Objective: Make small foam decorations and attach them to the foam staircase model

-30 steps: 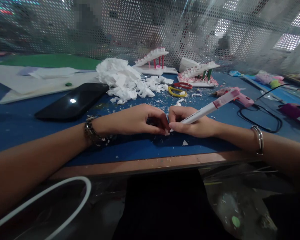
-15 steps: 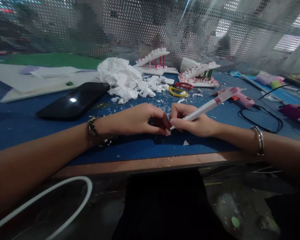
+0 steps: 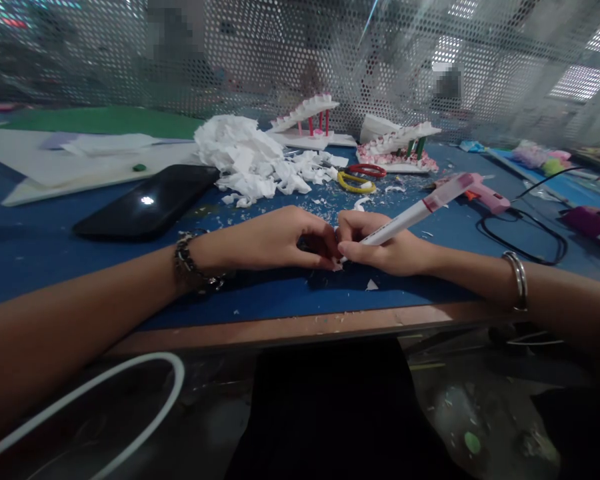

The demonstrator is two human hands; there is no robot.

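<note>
Pen (image 3: 414, 212) (white, pink-banded) sits pinched in the right hand (image 3: 380, 245); left hand (image 3: 273, 239) pinches a white scrap (image 3: 336, 265).

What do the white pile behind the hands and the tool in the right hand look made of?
White pile: matte foam or paper offcuts, judging by the crumpled, angular scraps. Tool in the right hand: smooth white plastic with a pink band, slightly glossy.

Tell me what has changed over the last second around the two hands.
Very little. The right hand keeps the white pen-like tool, whose raised pink end has tipped slightly up and back. The left hand still pinches a small white piece at the tool's tip. The phone and scrap pile are unmoved.
</note>
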